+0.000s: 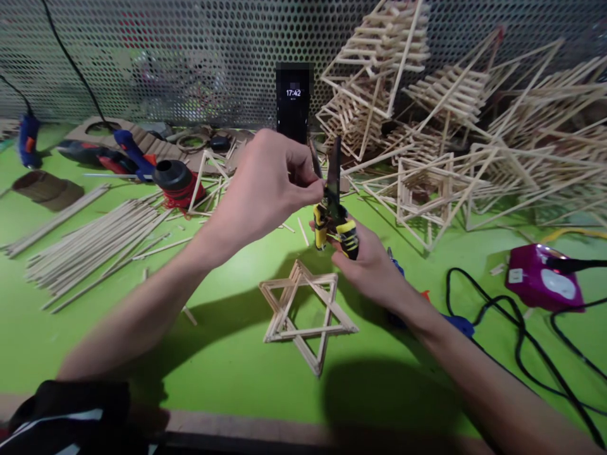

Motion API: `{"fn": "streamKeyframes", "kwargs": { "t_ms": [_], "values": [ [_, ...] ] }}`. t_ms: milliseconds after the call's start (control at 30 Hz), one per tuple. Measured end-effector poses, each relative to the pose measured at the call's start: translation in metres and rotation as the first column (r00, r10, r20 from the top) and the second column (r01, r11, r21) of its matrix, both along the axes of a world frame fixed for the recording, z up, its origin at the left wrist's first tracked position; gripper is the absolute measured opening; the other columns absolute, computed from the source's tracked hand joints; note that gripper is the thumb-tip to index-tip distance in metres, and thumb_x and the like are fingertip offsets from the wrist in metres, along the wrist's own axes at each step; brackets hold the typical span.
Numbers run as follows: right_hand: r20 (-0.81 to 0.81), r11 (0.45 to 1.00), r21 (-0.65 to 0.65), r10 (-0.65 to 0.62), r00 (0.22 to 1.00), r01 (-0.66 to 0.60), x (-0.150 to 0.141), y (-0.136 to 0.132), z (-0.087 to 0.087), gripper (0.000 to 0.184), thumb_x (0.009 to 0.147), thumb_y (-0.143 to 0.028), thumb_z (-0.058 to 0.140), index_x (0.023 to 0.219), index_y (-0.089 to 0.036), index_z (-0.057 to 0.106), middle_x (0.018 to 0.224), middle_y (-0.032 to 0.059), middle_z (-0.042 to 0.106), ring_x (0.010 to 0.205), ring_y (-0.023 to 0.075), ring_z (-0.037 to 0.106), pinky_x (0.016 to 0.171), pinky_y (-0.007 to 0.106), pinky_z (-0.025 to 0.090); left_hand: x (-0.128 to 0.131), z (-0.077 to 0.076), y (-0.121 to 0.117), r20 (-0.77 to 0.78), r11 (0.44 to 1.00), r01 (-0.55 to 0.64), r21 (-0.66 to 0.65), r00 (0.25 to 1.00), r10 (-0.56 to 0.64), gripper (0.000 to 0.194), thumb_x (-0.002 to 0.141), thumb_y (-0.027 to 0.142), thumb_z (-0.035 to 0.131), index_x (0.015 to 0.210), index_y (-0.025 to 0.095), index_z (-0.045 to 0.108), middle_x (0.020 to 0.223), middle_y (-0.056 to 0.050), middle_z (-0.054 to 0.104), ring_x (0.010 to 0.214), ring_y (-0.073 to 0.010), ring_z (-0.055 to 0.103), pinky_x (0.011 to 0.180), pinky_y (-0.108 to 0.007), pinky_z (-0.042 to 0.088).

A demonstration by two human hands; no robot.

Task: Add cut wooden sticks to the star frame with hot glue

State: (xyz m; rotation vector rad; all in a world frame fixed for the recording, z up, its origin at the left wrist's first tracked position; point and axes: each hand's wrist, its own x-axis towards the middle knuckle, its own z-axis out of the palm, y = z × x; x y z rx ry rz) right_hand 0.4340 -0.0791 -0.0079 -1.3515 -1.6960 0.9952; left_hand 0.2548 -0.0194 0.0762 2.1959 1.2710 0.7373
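Raised over the table, my right hand is closed round the yellow-and-black handles of a pair of shears. Their dark blades point upward and stand apart. My left hand comes in from the left with thumb and forefinger pinched together beside the blades. Whatever is between those fingertips is too small or hidden to make out. Below both hands, a six-pointed star built from layered thin wooden sticks lies flat on the green tabletop.
Loose sticks lie in a bundle at left, near a black-topped red spool and blue glue guns. Stick frames pile up at back right. A phone leans behind. Black cables run by a purple box.
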Motion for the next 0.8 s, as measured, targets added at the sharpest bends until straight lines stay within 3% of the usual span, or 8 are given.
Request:
{"fn": "streamKeyframes", "kwargs": {
  "t_ms": [200,333,467,700,800],
  "values": [
    [0.019,1.0,0.009,-0.005,1.0,0.005,-0.004,0.0,0.003,0.043,0.072,-0.014,0.053,0.113,-0.016,0.065,0.085,0.004,0.062,0.085,0.0221,0.06,0.082,0.038,0.05,-0.002,-0.002,0.0,0.024,0.998,0.011,0.057,1.0,-0.013,0.023,0.084,0.023,0.059,0.064,0.014,0.055,0.064,0.002,0.046,0.063,-0.008,0.041,0.058,-0.024,0.031],
    [-0.033,0.996,-0.087,-0.003,0.999,0.0,-0.006,0.006,0.001,0.025,0.077,-0.026,0.06,0.1,-0.017,0.066,0.082,0.0043,0.065,0.076,0.0201,0.059,0.073,0.036,0.051,-0.003,-0.002,0.001,0.066,0.998,0.039,0.046,0.997,-0.042,0.024,0.083,0.027,0.063,0.062,0.018,0.054,0.064,0.0,0.048,0.063,-0.0122,0.042,0.059,-0.031,0.034],
    [-0.055,0.99,-0.136,0.031,0.998,-0.039,-0.004,0.016,-0.008,0.02,0.075,-0.029,0.066,0.092,-0.018,0.065,0.08,0.0038,0.065,0.078,0.021,0.061,0.074,0.037,0.051,-0.003,-0.001,0.003,0.08,0.997,0.036,0.069,0.996,-0.041,0.028,0.082,0.027,0.063,0.058,0.02,0.05,0.064,0.0,0.048,0.063,-0.0137,0.043,0.058,-0.032,0.032],
    [-0.089,0.992,-0.129,0.004,0.996,-0.015,-0.007,0.026,-0.015,0.009,0.07,-0.018,0.063,0.078,-0.019,0.061,0.078,0.0026,0.064,0.074,0.0181,0.057,0.073,0.036,0.049,0.0,-0.007,0.001,-0.079,0.971,-0.024,0.237,0.996,0.044,0.025,0.085,0.022,0.056,0.06,0.02,0.051,0.066,-0.002,0.053,0.065,-0.014,0.044,0.058,-0.03,0.032],
    [-0.161,0.989,-0.145,-0.033,0.986,0.01,-0.012,0.03,-0.016,0.01,0.067,-0.017,0.065,0.076,-0.019,0.061,0.075,0.0019,0.063,0.072,0.0167,0.055,0.068,0.034,0.048,0.002,0.001,0.004,-0.175,0.962,0.008,0.273,0.984,0.041,0.02,0.085,0.017,0.054,0.066,0.02,0.059,0.07,-0.004,0.061,0.066,-0.0161,0.048,0.06,-0.032,0.036]
  ]
}}
